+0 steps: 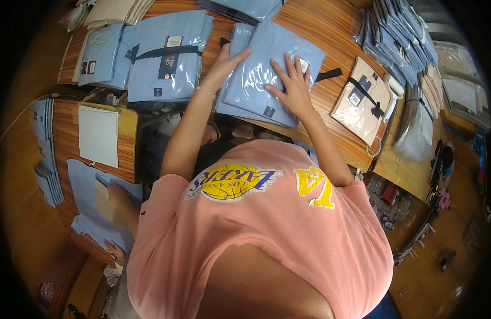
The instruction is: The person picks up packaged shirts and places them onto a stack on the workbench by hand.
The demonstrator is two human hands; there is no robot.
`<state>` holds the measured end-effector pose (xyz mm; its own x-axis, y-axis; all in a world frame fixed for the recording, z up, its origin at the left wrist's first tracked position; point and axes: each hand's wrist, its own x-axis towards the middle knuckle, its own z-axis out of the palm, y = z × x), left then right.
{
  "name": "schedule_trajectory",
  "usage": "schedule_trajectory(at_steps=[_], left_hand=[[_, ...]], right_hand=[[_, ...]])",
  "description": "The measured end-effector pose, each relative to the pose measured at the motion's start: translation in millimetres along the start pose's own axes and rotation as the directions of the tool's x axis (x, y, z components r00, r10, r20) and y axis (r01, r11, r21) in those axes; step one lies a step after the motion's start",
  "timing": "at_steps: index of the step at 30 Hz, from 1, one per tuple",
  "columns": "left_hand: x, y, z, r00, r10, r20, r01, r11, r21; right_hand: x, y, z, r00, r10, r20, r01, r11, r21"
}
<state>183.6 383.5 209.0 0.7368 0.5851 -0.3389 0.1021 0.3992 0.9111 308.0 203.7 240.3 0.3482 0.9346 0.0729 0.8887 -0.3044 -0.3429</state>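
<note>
**At the table's near edge, two hands on a bagged blue stack**

Along the near edge of the wooden table (338,29) lies a stack of bagged blue garments (251,82), set askew, with lower bags showing past the top one on its left. Its underside seems to rest across a black strap (329,74), whose end sticks out on the right; laid that way, the strap is probably within reach from either side. Farther left, a strapped blue bundle (171,72) has a similar band over its top, likely because slick film slides easily.

The right hand (293,87) lies on the top bag with fingers spread, as if to steady it, the stack directly beneath them. The left hand (221,66) is at the stack's left side: its thumb reaches onto the film, apart from the forefinger along the edge. I cannot tell whether its remaining, hidden fingers pinch anything.
</note>
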Motion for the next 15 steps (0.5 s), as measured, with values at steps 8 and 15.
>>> schedule_trajectory(at_steps=[8, 15], left_hand=[[-1.1, -0.4, 1.2, 0.995, 0.032, -0.092, -0.008, 0.969, 0.248], [17.7, 0.4, 3.1, 0.977, 0.087, -0.193, 0.024, 0.858, 0.512]], right_hand=[[-1.9, 33.2, 0.5, 0.862, 0.366, -0.350, -0.229, 0.898, 0.375], [-12.5, 19.3, 16.0, 0.887, 0.426, -0.176, -0.271, 0.791, 0.549]])
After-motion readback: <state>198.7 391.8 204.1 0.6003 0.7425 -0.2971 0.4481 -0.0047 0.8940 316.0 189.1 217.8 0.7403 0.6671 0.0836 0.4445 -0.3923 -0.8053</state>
